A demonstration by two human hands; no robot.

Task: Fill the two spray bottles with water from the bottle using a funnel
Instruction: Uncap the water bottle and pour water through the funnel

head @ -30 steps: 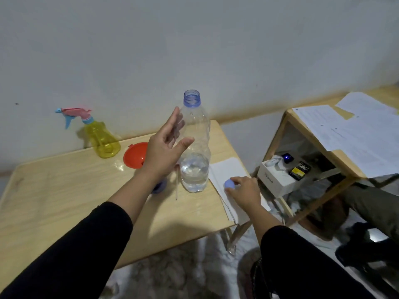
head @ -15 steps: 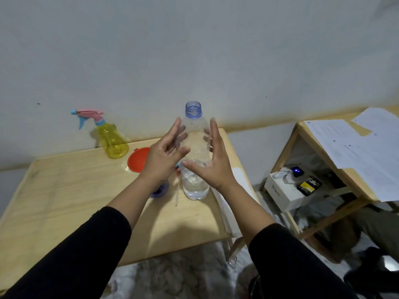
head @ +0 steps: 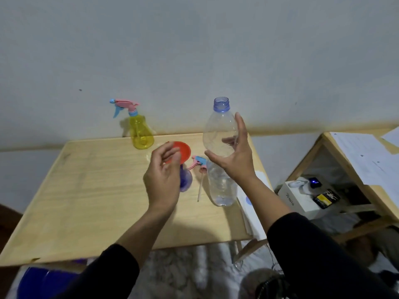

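Note:
A clear water bottle (head: 220, 182) with a blue neck and no cap stands on the wooden table (head: 97, 201). My right hand (head: 236, 162) holds it at mid-height, thumb in front and fingers showing through the plastic behind. An orange funnel (head: 183, 149) sits in the mouth of a purple spray bottle (head: 186, 180). My left hand (head: 163, 178) hovers just in front of these with loosely curled fingers and hides most of the purple bottle. A pink and blue spray head (head: 199, 162) with its tube lies between the two bottles. A yellow spray bottle (head: 141, 134) with its trigger head on stands by the wall.
A blue cap (head: 248, 200) lies on white papers (head: 253, 219) at the table's right edge. To the right stands a second wooden table (head: 336, 145) with papers on top and a white box (head: 295, 197) beneath. A blue object (head: 43, 281) shows below the table's front left.
My right hand left the cap on the papers, came to the bottle and closed round it. My left hand drew away from the bottle toward the funnel. The camera tilted and shifted.

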